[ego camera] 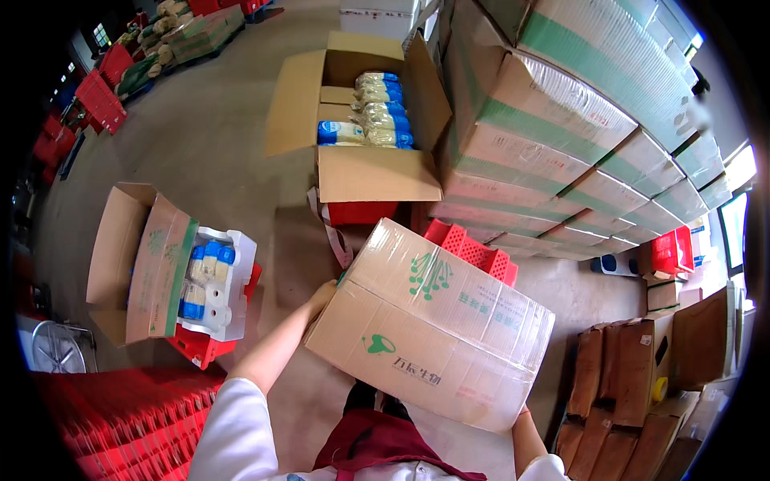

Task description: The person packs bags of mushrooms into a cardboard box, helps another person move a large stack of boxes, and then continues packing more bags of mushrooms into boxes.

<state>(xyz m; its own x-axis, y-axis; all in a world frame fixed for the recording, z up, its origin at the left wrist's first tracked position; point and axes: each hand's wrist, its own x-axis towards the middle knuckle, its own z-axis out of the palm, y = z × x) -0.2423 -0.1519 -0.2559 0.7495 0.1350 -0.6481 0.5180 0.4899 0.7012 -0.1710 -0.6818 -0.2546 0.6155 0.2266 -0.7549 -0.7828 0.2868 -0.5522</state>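
Observation:
A closed cardboard box (421, 324) with green mushroom prints and writing is held tilted in front of my body. My left hand (325, 296) grips its left end, fingers partly hidden behind the edge. At the lower right corner my right hand (521, 415) supports it, mostly hidden by the box. Beyond stands an open cardboard box (379, 174) with several blue-and-clear bags of pale enoki-like mushrooms (385, 114) inside. To the left, another open carton (162, 270) leans beside a white foam box (237, 288) holding more such bags (210, 264).
Stacked cartons (541, 150) rise at the upper right. Red plastic crates (138, 421) fill the lower left, and a red perforated crate (469, 246) lies behind the held box. Flattened or upright brown cartons (619, 373) stand lower right, with a yellow tape roll (660, 389).

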